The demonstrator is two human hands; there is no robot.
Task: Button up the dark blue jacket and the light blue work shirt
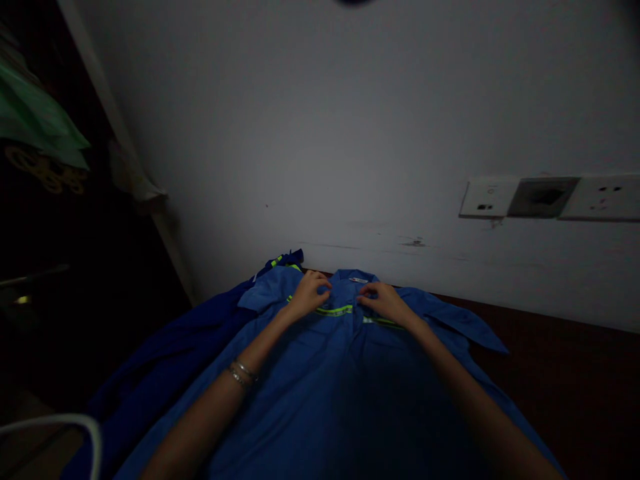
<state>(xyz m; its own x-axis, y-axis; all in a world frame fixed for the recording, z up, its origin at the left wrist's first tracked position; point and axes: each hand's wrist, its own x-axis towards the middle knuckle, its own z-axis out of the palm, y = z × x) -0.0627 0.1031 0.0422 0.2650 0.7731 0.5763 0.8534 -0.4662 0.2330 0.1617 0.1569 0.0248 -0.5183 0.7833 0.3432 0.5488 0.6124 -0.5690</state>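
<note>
A light-blue, short-sleeved cloth shirt [295, 373] lies spread out, front side up, on a dark reddish-brown surface [575, 360], its collar [343, 275] pointing toward a plain grey-white wall [325, 133]. A narrow yellow-green and silvery strip [337, 311] crosses its chest, and a small pale label [359, 280] shows inside the neck. The person's left hand [311, 292] is over the upper chest, left of the front opening, with its fingers bent and the thumb near the forefinger. The right hand [383, 301] is on the other side, its curled fingertips right beside the opening, just below the collar. The two hands are apart from each other; whether either one pinches the fabric cannot be told in this dim light. Two thin silver-coloured bracelets [241, 373] circle the left wrist. Along the shirt's left side lies a deeper-blue cloth garment [195, 333] with bright yellow-green trim at its far end, partly covered by the shirt's left-hand sleeve. On the wall at right, a dark square plate [543, 198] sits between two white socket plates [603, 200]. A pale-green cloth [35, 107] hangs at upper left, and a white curved tube-like piece [55, 419] shows at lower left.
</note>
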